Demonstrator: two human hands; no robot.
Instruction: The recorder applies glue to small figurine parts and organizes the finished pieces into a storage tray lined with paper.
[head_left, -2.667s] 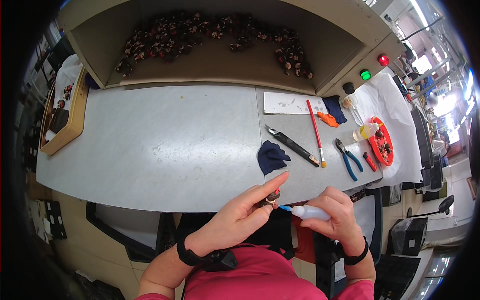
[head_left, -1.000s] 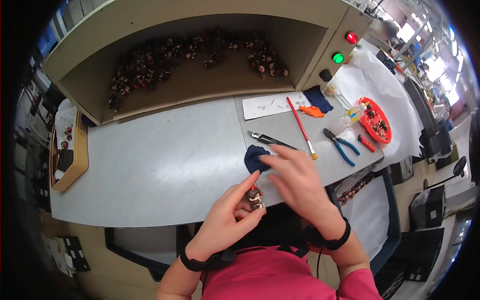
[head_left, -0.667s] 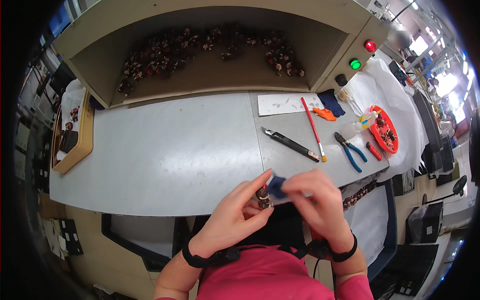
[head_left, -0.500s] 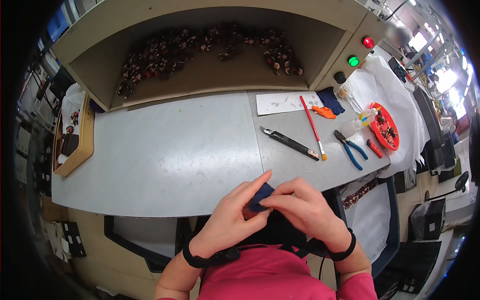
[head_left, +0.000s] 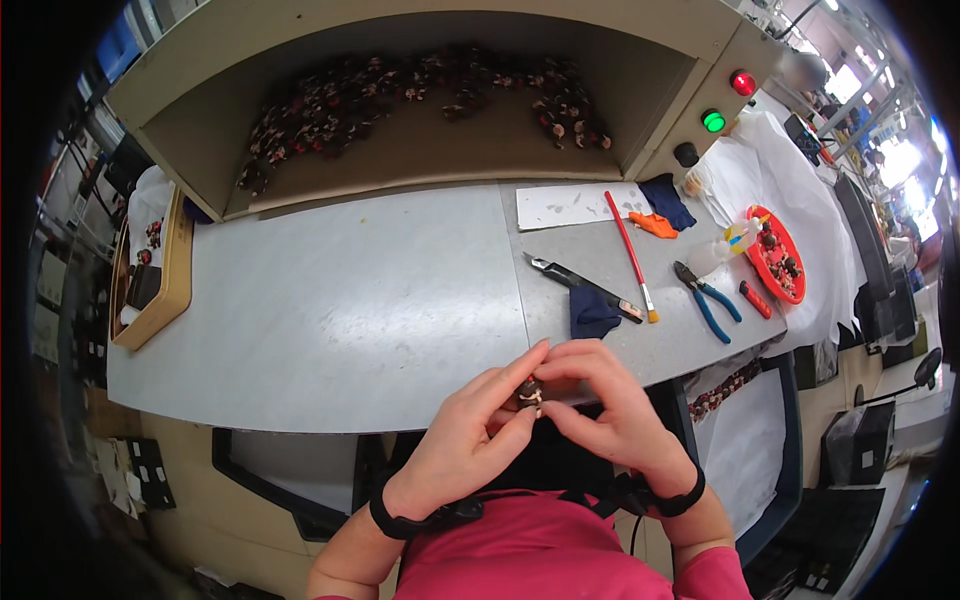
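Between my two hands, just off the table's front edge, is a small dark brown figurine [head_left: 530, 393] with cream and red parts. My left hand [head_left: 462, 432] closes its thumb and fingers round one side of it. My right hand [head_left: 612, 415] grips the other side with thumb and fingertips, and part of the figurine is hidden by the fingers. Just beyond my right fingers a dark blue cloth [head_left: 594, 313] lies crumpled on the table, against a black utility knife [head_left: 570, 279].
The grey table [head_left: 300, 320] carries a red paintbrush [head_left: 630, 245], blue-handled pliers [head_left: 708, 300], an orange cloth [head_left: 653, 224] and a red dish [head_left: 778, 260] of small pieces. Behind stands an open-fronted metal box [head_left: 440, 185] with many figurines. A yellow bin [head_left: 170, 290] is at left.
The dark blue cloth has gone from my hands to the table beside the utility knife. The figurine now shows between my fingers, with both hands round it.
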